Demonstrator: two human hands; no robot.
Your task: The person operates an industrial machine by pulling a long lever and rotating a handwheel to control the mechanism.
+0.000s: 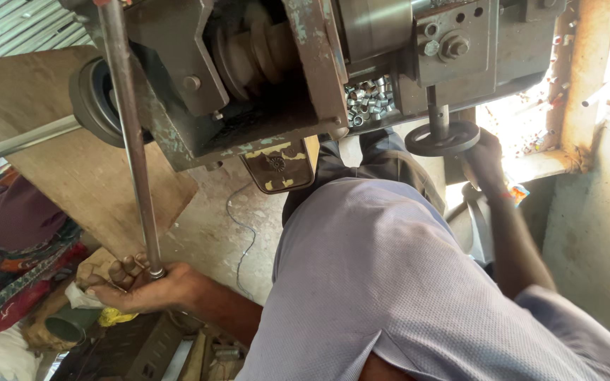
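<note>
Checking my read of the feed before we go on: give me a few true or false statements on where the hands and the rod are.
1. The left hand grips the lower end of the metal rod. True.
2. The right hand rests on the person's knee. False: it is at the small handwheel under the machine.
3. Small metal rings lie piled in the machine. True.
4. The rod lies flat on the floor. False: it runs up past the machine.

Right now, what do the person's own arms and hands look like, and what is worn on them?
Both forearms are bare and no gloves are worn. The left hand shows no ring or band. Near the right hand, a thin coloured band sits at the wrist. A pale lilac shirt covers the body.
</note>
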